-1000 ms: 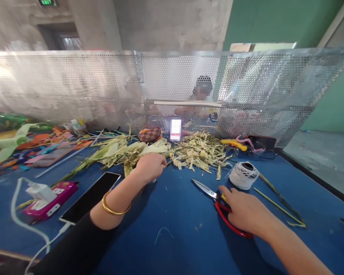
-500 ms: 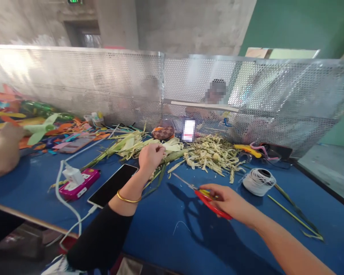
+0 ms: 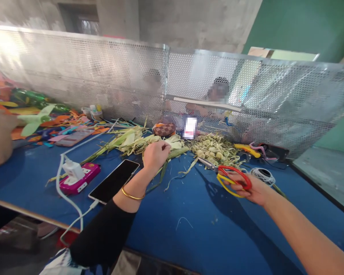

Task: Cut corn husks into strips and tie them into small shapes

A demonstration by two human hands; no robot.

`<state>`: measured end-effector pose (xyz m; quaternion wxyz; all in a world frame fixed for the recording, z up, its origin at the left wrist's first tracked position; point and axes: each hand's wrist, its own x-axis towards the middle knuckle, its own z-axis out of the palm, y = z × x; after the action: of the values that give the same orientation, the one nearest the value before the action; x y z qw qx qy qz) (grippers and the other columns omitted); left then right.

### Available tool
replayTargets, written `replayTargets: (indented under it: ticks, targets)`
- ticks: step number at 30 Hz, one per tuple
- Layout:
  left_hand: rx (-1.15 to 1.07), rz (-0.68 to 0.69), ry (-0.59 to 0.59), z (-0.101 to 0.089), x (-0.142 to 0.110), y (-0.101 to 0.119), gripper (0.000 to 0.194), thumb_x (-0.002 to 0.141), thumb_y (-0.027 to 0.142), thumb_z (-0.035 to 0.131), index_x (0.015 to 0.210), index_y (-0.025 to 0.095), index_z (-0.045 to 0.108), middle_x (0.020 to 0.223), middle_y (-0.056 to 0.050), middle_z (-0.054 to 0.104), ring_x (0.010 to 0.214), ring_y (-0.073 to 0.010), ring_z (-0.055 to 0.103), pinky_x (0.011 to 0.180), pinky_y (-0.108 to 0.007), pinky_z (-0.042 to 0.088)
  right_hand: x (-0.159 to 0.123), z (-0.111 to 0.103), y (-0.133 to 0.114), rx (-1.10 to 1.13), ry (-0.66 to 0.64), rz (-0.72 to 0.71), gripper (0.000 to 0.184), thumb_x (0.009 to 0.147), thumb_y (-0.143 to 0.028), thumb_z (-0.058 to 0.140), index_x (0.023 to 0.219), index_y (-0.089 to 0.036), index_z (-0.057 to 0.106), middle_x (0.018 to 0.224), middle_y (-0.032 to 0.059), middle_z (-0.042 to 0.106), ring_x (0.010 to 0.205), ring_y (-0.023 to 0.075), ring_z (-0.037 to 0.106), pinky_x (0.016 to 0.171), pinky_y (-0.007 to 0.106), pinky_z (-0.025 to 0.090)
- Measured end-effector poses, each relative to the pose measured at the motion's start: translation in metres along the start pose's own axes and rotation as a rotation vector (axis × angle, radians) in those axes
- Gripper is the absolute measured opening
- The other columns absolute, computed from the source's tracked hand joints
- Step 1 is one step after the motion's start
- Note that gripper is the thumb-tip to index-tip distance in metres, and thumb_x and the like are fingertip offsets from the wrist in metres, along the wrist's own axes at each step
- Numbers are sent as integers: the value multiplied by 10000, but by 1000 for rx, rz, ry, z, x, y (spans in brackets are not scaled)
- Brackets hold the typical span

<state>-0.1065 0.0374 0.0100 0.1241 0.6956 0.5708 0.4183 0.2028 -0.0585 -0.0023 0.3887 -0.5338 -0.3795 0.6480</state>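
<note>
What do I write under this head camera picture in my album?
Right hand holds red-and-yellow scissors; left hand near pale husks.

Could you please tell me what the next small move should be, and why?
Perhaps bring the scissors closer to the left hand: the right hand holds them apart from it, blades pointing roughly that way, while the left hand is by the husks.

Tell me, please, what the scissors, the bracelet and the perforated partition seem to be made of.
Scissors: silvery blades suggest polished steel; glossy red and yellow handles suggest plastic.
Bracelet: smooth, gold-coloured metal, by its bright shine; solid or plated, I cannot tell.
Partition: probably sheet metal, from its silvery, reflective sheen.
</note>
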Motion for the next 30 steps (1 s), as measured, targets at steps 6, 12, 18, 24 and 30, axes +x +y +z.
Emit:
replayTargets:
  ticks: [6,12,18,24,30]
  targets:
    - [-30,10,-10,2,0,2,198,787,287,521,738,235,705,701,22,702,725,-156,638,659,-230,433,-69,31,16,-448,-255,188,395,698,-263,655,1086,-189,683,746,28,641,387,26,401,335,143,252]
    - [6,30,-79,4,-3,6,207,786,291,531,698,216,703,635,14,685,673,-153,630,654,-234,427,-47,42,12,-708,-468,161,408,587,-121,660,984,-176,741,811,7,667,622,76,539,512,137,385]
    - [40,58,-122,3,-5,7,237,800,316,524,668,217,694,595,12,668,630,-148,615,645,-237,423,1,-1,5,-234,249,-79,259,712,-219,574,946,-169,671,524,-41,473,348,31,314,296,127,168]
    - [110,60,-157,1,-4,10,229,786,303,533,640,217,687,662,-4,691,677,-157,620,634,-233,419,-30,10,11,-216,-86,27,404,696,-275,677,1089,-184,648,705,9,599,366,6,337,308,127,158]
    - [129,65,-165,2,-6,12,269,788,335,524,594,223,673,609,-1,679,653,-165,617,602,-237,399,-32,83,20,-636,-502,-4,300,699,-188,667,992,-192,733,765,2,648,566,36,519,495,120,379]
